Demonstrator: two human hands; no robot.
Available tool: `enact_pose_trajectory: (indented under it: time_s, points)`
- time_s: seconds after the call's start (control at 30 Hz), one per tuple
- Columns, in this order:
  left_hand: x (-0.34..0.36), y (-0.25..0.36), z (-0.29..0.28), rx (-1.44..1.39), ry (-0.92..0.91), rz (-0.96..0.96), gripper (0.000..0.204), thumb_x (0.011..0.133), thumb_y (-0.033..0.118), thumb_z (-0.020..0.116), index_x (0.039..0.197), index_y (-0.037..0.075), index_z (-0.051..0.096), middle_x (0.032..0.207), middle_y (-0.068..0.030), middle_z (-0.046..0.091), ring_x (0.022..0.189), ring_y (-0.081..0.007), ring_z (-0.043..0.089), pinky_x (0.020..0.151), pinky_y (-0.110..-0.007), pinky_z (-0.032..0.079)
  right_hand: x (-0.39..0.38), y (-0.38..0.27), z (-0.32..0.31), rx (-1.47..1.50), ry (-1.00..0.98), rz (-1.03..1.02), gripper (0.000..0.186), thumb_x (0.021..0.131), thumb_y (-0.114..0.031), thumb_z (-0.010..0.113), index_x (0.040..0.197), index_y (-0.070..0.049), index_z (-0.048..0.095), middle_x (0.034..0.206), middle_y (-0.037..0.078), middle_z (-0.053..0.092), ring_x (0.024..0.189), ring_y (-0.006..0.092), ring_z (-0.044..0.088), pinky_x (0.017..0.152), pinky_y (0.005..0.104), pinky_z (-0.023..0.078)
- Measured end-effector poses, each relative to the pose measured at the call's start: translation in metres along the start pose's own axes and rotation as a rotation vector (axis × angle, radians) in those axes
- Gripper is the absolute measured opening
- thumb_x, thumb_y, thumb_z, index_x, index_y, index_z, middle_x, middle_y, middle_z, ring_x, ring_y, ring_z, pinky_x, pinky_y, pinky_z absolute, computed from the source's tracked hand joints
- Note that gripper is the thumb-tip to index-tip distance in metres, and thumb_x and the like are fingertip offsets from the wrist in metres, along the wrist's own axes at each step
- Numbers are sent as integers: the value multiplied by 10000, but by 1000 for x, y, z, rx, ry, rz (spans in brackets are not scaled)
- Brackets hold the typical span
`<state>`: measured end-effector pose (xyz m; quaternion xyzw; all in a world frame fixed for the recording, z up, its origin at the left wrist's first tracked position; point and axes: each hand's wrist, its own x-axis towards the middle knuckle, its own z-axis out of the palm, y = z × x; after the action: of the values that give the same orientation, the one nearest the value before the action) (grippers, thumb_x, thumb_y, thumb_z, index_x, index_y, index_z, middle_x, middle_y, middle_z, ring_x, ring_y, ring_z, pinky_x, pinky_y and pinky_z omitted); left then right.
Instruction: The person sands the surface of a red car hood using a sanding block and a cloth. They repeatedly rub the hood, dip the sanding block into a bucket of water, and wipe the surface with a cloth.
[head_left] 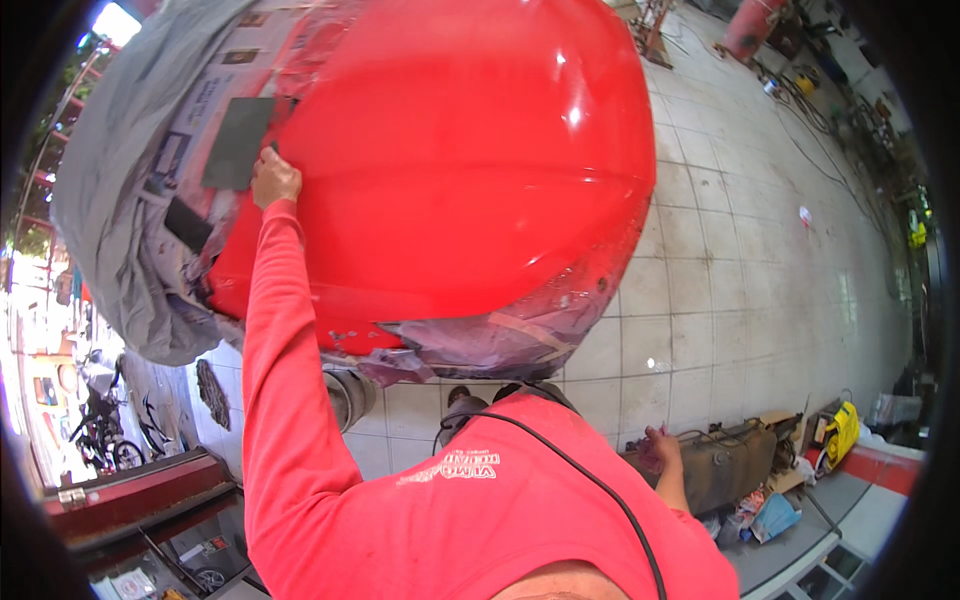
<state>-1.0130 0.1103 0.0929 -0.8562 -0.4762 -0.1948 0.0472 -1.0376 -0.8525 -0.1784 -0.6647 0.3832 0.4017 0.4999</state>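
Note:
My left hand (276,180) reaches far forward to the rear edge of a glossy red car hood (470,170). Its fingers are curled at the side of a dark grey-green sheet (238,145) that looks like sandpaper, lying over the masking paper. A small dark bit of the same look shows at the fingertips; how much the fingers grip is partly hidden. A smaller dark piece (187,223) lies nearer to me on the masking. Low at my right side, my right hand (664,449) is closed around a crumpled purplish rag (648,457).
Grey cover sheeting (120,220) drapes the car's left part, and thin plastic (500,340) wraps its near edge. A bucket (349,400) stands beside my legs. Behind my right hand lies a dark flat panel (725,462) among clutter. Hoses (805,105) run along the tiled floor's far right.

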Motion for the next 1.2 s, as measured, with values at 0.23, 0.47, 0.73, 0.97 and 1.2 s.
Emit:
enact_pose_trajectory:
  time_s: [0.23, 0.47, 0.73, 0.97, 1.2]
  points:
    - [-137, 294, 9, 227, 29, 462, 236, 1023, 197, 560, 1220, 88, 631, 1123, -109, 683, 1053, -270, 667, 857, -447, 535, -67, 69, -8, -171, 177, -1, 363, 927, -404, 803, 939, -56, 700, 758, 100, 670, 605, 258, 674, 498, 422, 560]
    - [-246, 524, 21, -297, -310, 623, 349, 969, 188, 628, 1265, 5, 593, 1223, -210, 625, 1105, -386, 660, 793, -465, 630, -50, 98, 41, 325, 22, 147, 316, 972, -313, 748, 1121, -62, 625, 707, 75, 619, 533, 218, 607, 458, 399, 525]
    - [-288, 560, 45, -675, -546, 710, 362, 889, 78, 661, 1233, -13, 596, 1240, -247, 652, 1111, -419, 712, 921, -497, 604, -63, 69, 58, 224, 117, 25, 422, 985, -292, 719, 1315, -65, 586, 720, 72, 609, 542, 204, 584, 480, 384, 520]
    - [-135, 371, 8, -637, -374, 464, 329, 879, 142, 624, 1167, -16, 615, 1160, -250, 715, 1119, -397, 722, 923, -486, 604, -11, 54, 14, -65, 17, -315, 258, 1019, -330, 691, 1083, -82, 665, 797, 44, 645, 659, 140, 599, 556, 315, 493]
    - [24, 40, 22, -464, -35, 69, 440, 836, 207, 709, 1186, -46, 620, 1170, -294, 714, 1119, -438, 703, 980, -540, 561, -116, -138, 113, -101, -51, -738, 493, 1088, -517, 557, 1089, -30, 636, 845, 66, 671, 750, 192, 683, 630, 355, 576]
